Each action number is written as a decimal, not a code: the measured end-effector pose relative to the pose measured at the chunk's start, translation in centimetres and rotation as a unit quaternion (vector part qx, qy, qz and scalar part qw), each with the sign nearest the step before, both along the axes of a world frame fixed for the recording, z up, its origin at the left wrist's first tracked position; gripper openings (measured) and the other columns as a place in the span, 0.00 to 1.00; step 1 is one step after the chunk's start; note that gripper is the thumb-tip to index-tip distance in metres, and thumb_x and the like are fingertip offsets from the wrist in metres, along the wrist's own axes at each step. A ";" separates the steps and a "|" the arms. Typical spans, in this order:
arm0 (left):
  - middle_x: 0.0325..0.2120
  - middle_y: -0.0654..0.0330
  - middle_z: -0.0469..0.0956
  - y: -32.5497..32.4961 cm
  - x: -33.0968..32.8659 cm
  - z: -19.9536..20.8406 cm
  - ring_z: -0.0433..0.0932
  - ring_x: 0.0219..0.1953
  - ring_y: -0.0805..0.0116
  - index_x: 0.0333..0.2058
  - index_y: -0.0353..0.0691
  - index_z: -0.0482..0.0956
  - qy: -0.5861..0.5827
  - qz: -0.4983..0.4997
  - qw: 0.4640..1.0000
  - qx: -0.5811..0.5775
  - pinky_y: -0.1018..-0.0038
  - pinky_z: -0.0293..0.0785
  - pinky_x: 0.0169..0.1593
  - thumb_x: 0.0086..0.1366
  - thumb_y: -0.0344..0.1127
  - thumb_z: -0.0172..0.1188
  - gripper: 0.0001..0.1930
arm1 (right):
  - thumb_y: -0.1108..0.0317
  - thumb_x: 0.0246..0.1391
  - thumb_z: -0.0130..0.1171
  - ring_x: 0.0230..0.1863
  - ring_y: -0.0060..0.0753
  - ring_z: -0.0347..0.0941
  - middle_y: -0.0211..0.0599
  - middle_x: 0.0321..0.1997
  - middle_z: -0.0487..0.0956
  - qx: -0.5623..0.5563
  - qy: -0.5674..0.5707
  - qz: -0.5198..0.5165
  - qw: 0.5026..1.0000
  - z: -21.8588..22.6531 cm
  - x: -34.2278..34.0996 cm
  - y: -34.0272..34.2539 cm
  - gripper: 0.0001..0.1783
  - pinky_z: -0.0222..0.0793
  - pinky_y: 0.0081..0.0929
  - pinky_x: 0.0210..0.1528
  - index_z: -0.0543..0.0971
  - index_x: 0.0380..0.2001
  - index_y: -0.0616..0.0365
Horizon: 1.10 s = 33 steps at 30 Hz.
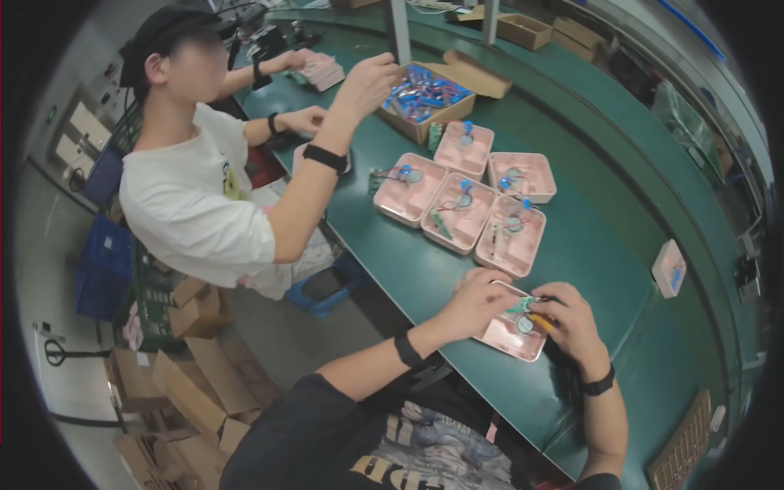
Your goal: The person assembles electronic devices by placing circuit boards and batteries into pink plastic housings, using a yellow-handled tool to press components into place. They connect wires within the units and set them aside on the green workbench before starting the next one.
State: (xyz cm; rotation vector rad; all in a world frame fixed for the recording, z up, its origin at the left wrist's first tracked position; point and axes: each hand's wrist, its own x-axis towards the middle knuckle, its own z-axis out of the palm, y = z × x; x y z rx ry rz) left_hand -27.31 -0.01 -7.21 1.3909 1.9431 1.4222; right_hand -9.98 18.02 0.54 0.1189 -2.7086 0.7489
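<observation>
A shallow pink plastic housing (513, 347) rests on the green bench in front of me, with a round silver part (523, 325) inside. My left hand (482, 306) is at its far left side, thumb and fingers pinching a small green circuit board (521, 305) over the housing. At the right side, my right hand (572, 318) has its fingers closed around a slim yellow-and-black tool (541, 322), whose exact kind is hidden by the fingers. The tool's tip lies close to the board and the round part. Both my wrists wear black bands.
Several pink housings (459, 233) with wires and blue parts stand beyond my hands. Behind them is a cardboard box (425, 129) of blue wired parts. A co-worker's hand (367, 86) is raised near it. Another pink housing (670, 269) lies far right.
</observation>
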 end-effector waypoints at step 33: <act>0.50 0.50 0.84 -2.4 -0.2 1.9 0.80 0.56 0.49 0.58 0.40 0.82 -0.008 -0.017 0.999 -0.037 0.57 0.71 0.64 0.57 0.35 0.73 0.28 | 0.77 0.51 0.75 0.51 0.46 0.84 0.40 0.53 0.86 -0.116 -0.029 -0.120 0.986 -0.3 0.6 -1.6 0.11 0.80 0.36 0.53 0.85 0.39 0.60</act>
